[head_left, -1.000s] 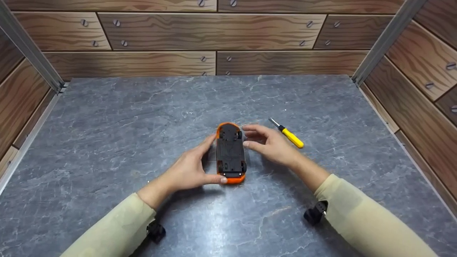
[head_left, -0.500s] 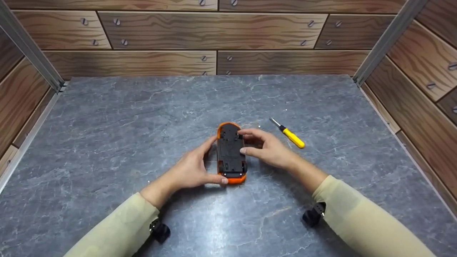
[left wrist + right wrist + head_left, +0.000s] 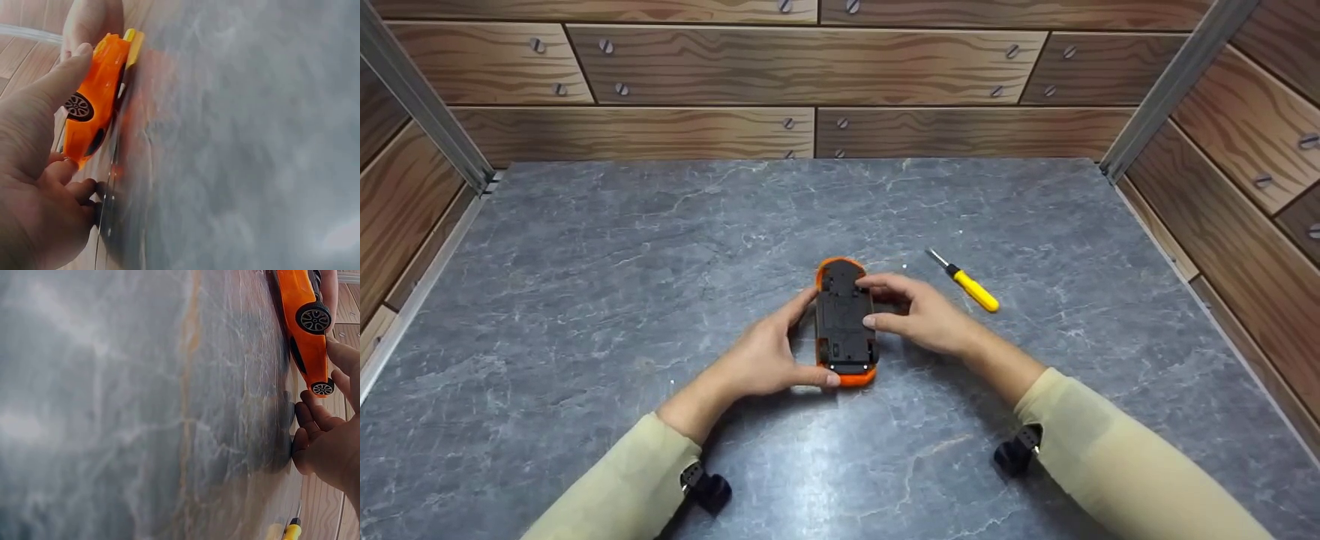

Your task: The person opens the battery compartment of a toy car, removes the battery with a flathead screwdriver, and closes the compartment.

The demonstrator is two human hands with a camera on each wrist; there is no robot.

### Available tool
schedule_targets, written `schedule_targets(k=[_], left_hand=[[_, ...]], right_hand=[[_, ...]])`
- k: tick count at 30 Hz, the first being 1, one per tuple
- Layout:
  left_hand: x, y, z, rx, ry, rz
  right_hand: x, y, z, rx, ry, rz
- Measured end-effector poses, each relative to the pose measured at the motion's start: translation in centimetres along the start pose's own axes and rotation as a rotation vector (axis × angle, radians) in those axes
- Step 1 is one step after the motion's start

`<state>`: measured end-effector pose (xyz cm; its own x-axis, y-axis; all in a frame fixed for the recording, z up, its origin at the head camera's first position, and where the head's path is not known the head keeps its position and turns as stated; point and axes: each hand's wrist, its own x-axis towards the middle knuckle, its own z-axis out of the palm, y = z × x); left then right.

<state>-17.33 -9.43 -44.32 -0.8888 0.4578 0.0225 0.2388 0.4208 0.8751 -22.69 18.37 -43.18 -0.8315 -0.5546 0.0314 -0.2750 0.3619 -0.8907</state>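
An orange toy car lies upside down on the grey table, its black underside facing up. My left hand holds it from the left, thumb across the near bumper and fingers along the far left side. In the left wrist view its orange flank and one wheel show between thumb and fingers. From the right, my right hand grips the car's edge, thumb on the underside and forefinger by the far wheel. The right wrist view shows the car's other side with two wheels above the curled fingers.
A yellow-handled screwdriver lies to the right of the right hand, its tip pointing away to the left. Small shiny bits lie about, one beyond the right hand. Wood-patterned walls border the grey table.
My right hand has come left and slightly nearer, from beside the car onto its right edge. A shiny bit formerly behind that hand now shows. The left hand keeps its hold.
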Motion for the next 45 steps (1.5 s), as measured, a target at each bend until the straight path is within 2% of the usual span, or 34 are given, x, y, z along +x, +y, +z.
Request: schedule_targets(k=[14,19,39,45], left_hand=[[0.1,-0.27,0.35,-0.024,0.003,-0.023],[-0.04,-0.48,0.56,-0.013,0.005,-0.038],[-0.55,-0.55,0.64,0.017,0.027,-0.034],[-0.31,-0.46,0.52,0.018,0.019,-0.047]], right_hand=[[0.04,0.05,-0.21,-0.025,-0.032,0.008],[-0.01,0.11,-0.21,-0.034,-0.036,0.009],[-0.26,-0.16,0.05,-0.109,-0.027,0.009],[-0.2,-0.12,-0.05,-0.127,-0.025,0.037]])
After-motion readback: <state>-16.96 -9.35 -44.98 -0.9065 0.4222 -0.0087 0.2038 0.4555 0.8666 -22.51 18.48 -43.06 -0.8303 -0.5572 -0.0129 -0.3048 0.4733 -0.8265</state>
